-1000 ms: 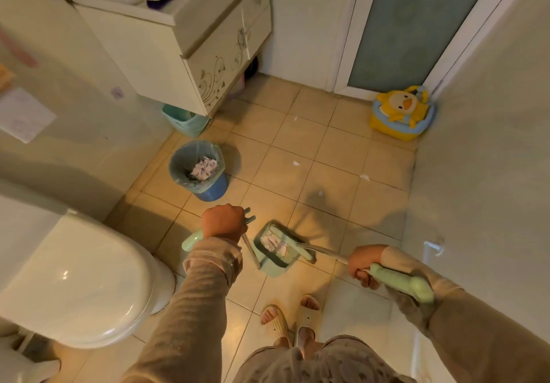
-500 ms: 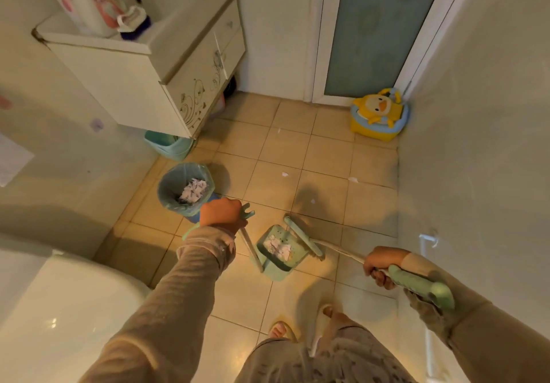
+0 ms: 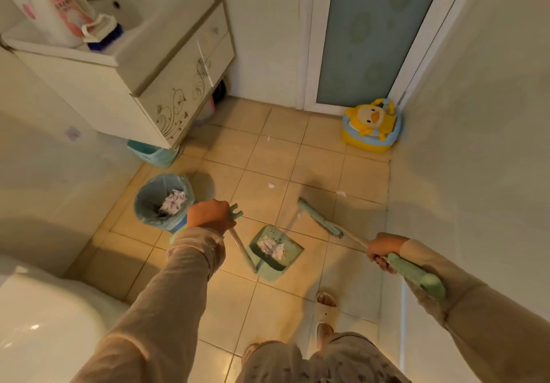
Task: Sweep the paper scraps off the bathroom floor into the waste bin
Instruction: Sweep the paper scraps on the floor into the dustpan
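Observation:
My left hand (image 3: 209, 214) grips the top of the long handle of a green dustpan (image 3: 275, 253), which rests on the tiled floor with white paper scraps inside. My right hand (image 3: 382, 248) holds the green broom handle; the broom head (image 3: 320, 219) lies on the floor just beyond the dustpan, to its right. A blue waste bin (image 3: 162, 201) with a liner and crumpled paper in it stands left of the dustpan. Three small paper scraps lie farther out on the tiles: one scrap (image 3: 271, 185), a second scrap (image 3: 341, 193) and a third scrap (image 3: 268, 138).
A toilet (image 3: 44, 323) fills the lower left. A sink cabinet (image 3: 143, 85) hangs at upper left with a teal basin (image 3: 154, 155) under it. A yellow duck potty (image 3: 372, 127) sits by the frosted door (image 3: 378, 31). A wall closes in on the right. My slippered feet (image 3: 326, 308) stand behind the dustpan.
The broom head has swung away from the dustpan's mouth, out to the right and farther along the floor. The view has tilted up and forward. Both hands keep their grips.

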Demonstrator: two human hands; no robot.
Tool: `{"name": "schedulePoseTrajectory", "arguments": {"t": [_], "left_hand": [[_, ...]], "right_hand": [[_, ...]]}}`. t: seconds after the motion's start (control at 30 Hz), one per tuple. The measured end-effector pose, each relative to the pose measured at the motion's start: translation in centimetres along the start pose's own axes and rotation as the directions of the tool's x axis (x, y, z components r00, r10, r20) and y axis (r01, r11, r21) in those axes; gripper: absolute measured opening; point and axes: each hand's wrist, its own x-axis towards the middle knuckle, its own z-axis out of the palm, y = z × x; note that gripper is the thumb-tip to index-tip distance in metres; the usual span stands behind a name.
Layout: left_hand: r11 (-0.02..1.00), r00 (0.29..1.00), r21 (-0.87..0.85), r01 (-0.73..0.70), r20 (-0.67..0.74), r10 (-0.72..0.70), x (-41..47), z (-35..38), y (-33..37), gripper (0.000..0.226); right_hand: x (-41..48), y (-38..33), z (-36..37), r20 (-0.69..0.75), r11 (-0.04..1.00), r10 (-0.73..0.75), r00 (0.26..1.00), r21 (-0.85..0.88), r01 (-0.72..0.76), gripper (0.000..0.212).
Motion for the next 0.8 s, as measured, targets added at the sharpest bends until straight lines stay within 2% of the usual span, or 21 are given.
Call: {"name": "schedulePoseTrajectory", "arguments": {"t": [0.17, 0.3, 0.33, 0.47, 0.57, 0.63, 0.7, 0.77, 0.8], "left_hand": [[0.997, 0.998, -0.021, 0.069, -0.006, -0.07, 2.2, -1.6, 2.3, 0.041], [0.995, 0.996, -0.056, 0.087, 0.033, -0.085, 2.6, -1.3, 3.8, 0.038], [0.995, 0.996, -0.05, 0.085, 0.033, -0.083, 2.7, -1.3, 4.0, 0.037], [0.995, 0.995, -0.047, 0.092, 0.039, -0.09, 3.5, -1.2, 4.5, 0.034], [0.995, 0.996, -0.049, 0.085, 0.041, -0.083, 3.7, -0.9, 4.8, 0.032], [0.996, 0.996, -0.043, 0.083, 0.025, -0.082, 4.2, -1.0, 4.4, 0.033], [0.996, 0.996, -0.039, 0.084, 0.016, -0.083, 4.7, -1.3, 3.9, 0.033], [0.995, 0.996, -0.046, 0.085, 0.013, -0.084, 5.1, -1.3, 3.5, 0.034], [0.995, 0.996, -0.05, 0.086, 0.014, -0.085, 5.2, -1.3, 3.3, 0.034]], "right_hand": [[2.1, -1.7, -5.8, -0.01, 0.976, -0.05, 0.999, -0.215, 0.046, 0.036], [3.5, -3.9, -7.6, -0.032, 0.912, -0.07, 0.997, -0.406, 0.051, 0.05], [4.1, -3.9, -7.5, -0.041, 0.911, -0.071, 0.997, -0.409, 0.048, 0.052], [5.5, -3.7, -5.4, 0.0, 0.932, -0.087, 0.996, -0.354, 0.081, 0.033], [4.7, -2.8, -2.6, 0.058, 0.871, -0.082, 0.995, -0.481, 0.1, 0.022], [4.4, -1.9, -1.0, 0.105, 0.869, -0.05, 0.993, -0.486, 0.095, 0.018], [3.8, -1.1, -0.1, 0.154, 0.889, -0.035, 0.987, -0.447, 0.101, 0.025], [3.3, -0.7, 0.4, 0.169, 0.907, -0.051, 0.984, -0.405, 0.116, 0.011], [3.3, -0.6, 0.4, 0.179, 0.918, -0.051, 0.983, -0.379, 0.116, 0.02]]}}
